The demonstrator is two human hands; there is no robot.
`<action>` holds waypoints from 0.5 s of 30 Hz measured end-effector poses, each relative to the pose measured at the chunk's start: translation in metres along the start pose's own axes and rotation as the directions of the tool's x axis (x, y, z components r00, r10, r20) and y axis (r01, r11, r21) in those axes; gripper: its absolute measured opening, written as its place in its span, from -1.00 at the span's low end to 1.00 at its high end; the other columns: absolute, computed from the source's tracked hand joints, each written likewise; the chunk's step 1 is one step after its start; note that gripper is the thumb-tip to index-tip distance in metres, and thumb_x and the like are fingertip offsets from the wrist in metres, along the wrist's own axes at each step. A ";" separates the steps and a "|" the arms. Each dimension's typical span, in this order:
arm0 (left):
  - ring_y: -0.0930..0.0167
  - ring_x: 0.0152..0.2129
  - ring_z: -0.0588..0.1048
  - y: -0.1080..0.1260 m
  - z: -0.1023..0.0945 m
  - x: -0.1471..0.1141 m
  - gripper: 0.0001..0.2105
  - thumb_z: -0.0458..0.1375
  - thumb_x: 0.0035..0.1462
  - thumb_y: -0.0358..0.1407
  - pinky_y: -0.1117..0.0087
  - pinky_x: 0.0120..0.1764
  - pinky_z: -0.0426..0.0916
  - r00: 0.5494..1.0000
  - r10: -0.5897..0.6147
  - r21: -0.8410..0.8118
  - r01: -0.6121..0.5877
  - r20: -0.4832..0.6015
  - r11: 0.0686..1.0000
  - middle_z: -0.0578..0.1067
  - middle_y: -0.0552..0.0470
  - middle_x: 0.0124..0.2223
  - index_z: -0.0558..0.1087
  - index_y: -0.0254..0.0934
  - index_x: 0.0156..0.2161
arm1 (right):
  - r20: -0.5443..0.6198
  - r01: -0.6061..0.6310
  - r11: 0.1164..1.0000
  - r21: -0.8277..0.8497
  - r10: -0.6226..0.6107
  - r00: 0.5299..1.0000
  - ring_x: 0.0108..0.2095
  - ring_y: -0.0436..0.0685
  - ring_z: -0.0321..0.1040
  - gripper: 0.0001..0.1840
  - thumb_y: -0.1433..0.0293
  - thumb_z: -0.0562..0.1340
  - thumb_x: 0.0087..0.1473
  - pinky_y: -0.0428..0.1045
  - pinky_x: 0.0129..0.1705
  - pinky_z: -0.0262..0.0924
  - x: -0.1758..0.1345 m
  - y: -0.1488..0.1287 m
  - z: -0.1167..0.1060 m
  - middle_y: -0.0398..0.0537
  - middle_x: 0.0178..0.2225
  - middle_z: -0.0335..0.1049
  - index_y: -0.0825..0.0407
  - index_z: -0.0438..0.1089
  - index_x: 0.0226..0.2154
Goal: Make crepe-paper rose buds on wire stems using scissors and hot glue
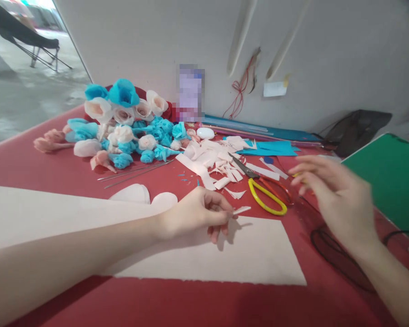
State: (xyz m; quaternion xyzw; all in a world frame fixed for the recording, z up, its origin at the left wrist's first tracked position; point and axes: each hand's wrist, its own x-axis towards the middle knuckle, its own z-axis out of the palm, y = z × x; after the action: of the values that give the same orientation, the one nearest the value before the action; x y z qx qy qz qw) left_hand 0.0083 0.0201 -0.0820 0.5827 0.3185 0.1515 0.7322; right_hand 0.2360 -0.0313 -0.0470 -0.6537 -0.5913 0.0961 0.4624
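Over the long pale paper sheet [259,254], my left hand [204,211] is closed in a pinch on a small strip of white paper [241,210]. My right hand [341,200] is raised to the right of the scissors, slightly blurred, with its thumb and fingers drawn together. A bit of yellow shows at its fingertips; what it belongs to is unclear. The scissors [267,196], with one yellow and one red handle, lie partly spread between the hands. Their blades reach into a heap of pale paper scraps [221,156]. Two rounded paper pieces [131,194] lie behind the sheet.
Blue, white and pink paper flowers [122,136] crowd the table's back left. Thin metal rods [136,174] lie before them. Blue paper [269,148] is at the back. A green board [388,181] and black cord [341,259] are on the right. A wall [150,41] stands behind.
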 end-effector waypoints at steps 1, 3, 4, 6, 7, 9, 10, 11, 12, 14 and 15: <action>0.61 -0.78 0.36 0.000 0.000 0.000 -0.95 0.09 -0.07 -0.49 0.62 -0.67 0.23 1.000 -0.004 -0.007 0.004 -0.001 1.000 0.41 0.18 -0.66 0.39 -0.39 -0.48 | -0.065 0.047 0.995 -0.084 -0.053 0.996 -0.33 0.04 0.27 -0.87 0.43 0.07 -0.02 -0.07 -0.28 0.17 0.005 0.003 -0.008 -0.09 -0.33 0.33 0.02 0.34 -0.44; 0.61 -0.78 0.36 0.000 0.000 0.000 -0.95 0.09 -0.07 -0.48 0.62 -0.66 0.24 1.000 -0.006 -0.011 0.006 -0.001 1.000 0.41 0.18 -0.65 0.38 -0.38 -0.49 | -0.117 0.057 0.966 -0.252 -0.089 0.989 -0.22 0.08 0.25 -0.76 0.42 -0.02 0.00 -0.03 -0.18 0.13 0.014 0.012 -0.028 -0.10 -0.29 0.33 0.02 0.30 -0.54; 0.61 -0.78 0.36 -0.001 0.000 0.000 -0.95 0.09 -0.07 -0.47 0.62 -0.66 0.24 1.000 -0.002 -0.010 0.002 0.001 1.000 0.42 0.18 -0.65 0.38 -0.38 -0.49 | -0.107 0.012 0.941 -0.337 -0.051 0.993 -0.26 0.09 0.26 -0.68 0.40 -0.09 0.06 0.00 -0.26 0.14 0.019 0.020 -0.038 -0.08 -0.29 0.35 0.00 0.33 -0.46; 0.61 -0.77 0.37 0.000 0.000 0.000 -0.96 0.09 -0.06 -0.46 0.62 -0.65 0.25 1.000 0.004 -0.007 -0.004 0.006 1.000 0.42 0.18 -0.65 0.38 -0.38 -0.48 | -0.105 -0.121 0.858 -0.499 0.079 0.991 -0.35 0.13 0.25 -0.70 0.35 -0.05 0.10 0.08 -0.28 0.09 0.027 0.043 -0.056 -0.03 -0.38 0.35 0.01 0.36 -0.43; 0.61 -0.77 0.37 0.000 0.000 0.000 -0.96 0.09 -0.05 -0.45 0.62 -0.65 0.25 1.000 0.006 -0.006 -0.006 0.007 1.000 0.42 0.17 -0.64 0.38 -0.38 -0.47 | -0.115 -0.182 0.806 -0.563 0.142 0.983 -0.34 0.14 0.23 -0.81 0.35 0.07 0.06 0.10 -0.25 0.08 0.030 0.057 -0.064 -0.02 -0.39 0.32 0.05 0.34 -0.45; 0.60 -0.76 0.37 0.000 -0.001 0.000 -0.94 0.10 -0.04 -0.42 0.61 -0.64 0.25 1.000 0.010 -0.001 -0.010 0.010 1.000 0.42 0.16 -0.64 0.39 -0.39 -0.46 | -0.085 -0.269 0.729 -0.629 0.280 0.956 -0.39 0.03 0.22 -0.85 0.39 0.20 0.01 0.04 -0.26 0.15 0.032 0.087 -0.074 -0.11 -0.44 0.26 0.14 0.28 -0.49; 0.60 -0.76 0.37 0.000 -0.001 0.000 -0.93 0.11 -0.04 -0.40 0.61 -0.63 0.25 1.000 0.012 0.004 -0.012 0.010 1.000 0.42 0.15 -0.64 0.39 -0.39 -0.46 | -0.054 -0.296 0.712 -0.637 0.343 0.938 -0.42 -0.01 0.23 -0.82 0.37 0.19 0.04 -0.03 -0.32 0.18 0.032 0.101 -0.077 -0.15 -0.46 0.24 0.14 0.27 -0.49; 0.60 -0.75 0.38 0.000 -0.001 0.000 -0.92 0.11 -0.03 -0.39 0.61 -0.63 0.25 1.000 0.011 0.011 -0.011 0.009 1.000 0.43 0.15 -0.63 0.40 -0.39 -0.46 | -0.007 -0.312 0.709 -0.632 0.398 0.917 -0.45 -0.04 0.23 -0.82 0.35 0.18 0.07 -0.09 -0.38 0.17 0.030 0.112 -0.078 -0.14 -0.47 0.25 0.09 0.28 -0.50; 0.60 -0.74 0.38 -0.001 -0.001 0.000 -0.90 0.11 -0.02 -0.37 0.61 -0.62 0.26 1.000 0.009 0.018 -0.009 0.006 1.000 0.43 0.14 -0.63 0.41 -0.39 -0.45 | 0.021 -0.323 0.716 -0.619 0.427 0.904 -0.45 -0.05 0.23 -0.81 0.34 0.16 0.09 -0.10 -0.39 0.18 0.028 0.122 -0.078 -0.15 -0.46 0.25 0.11 0.29 -0.47; 0.60 -0.74 0.38 -0.001 -0.001 0.000 -0.89 0.12 -0.01 -0.35 0.62 -0.62 0.26 1.000 0.008 0.024 -0.008 0.003 1.000 0.43 0.15 -0.63 0.41 -0.38 -0.44 | 0.045 -0.359 0.739 -0.570 0.464 0.885 -0.44 -0.05 0.24 -0.82 0.33 0.15 0.11 -0.11 -0.41 0.20 0.024 0.130 -0.076 -0.14 -0.43 0.26 0.11 0.30 -0.43; 0.60 -0.74 0.39 -0.002 -0.001 0.000 -0.89 0.12 -0.01 -0.34 0.62 -0.62 0.26 1.000 0.009 0.024 -0.009 -0.001 1.000 0.43 0.16 -0.63 0.42 -0.38 -0.43 | 0.039 -0.385 0.754 -0.532 0.476 0.878 -0.44 -0.04 0.24 -0.83 0.34 0.15 0.11 -0.11 -0.41 0.20 0.022 0.129 -0.075 -0.14 -0.42 0.26 0.12 0.29 -0.42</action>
State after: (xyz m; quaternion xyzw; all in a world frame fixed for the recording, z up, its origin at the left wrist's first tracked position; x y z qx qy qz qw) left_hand 0.0075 0.0203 -0.0838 0.5928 0.3180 0.1512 0.7242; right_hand 0.3812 -0.0332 -0.0893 -0.8599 -0.4657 0.0967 0.1853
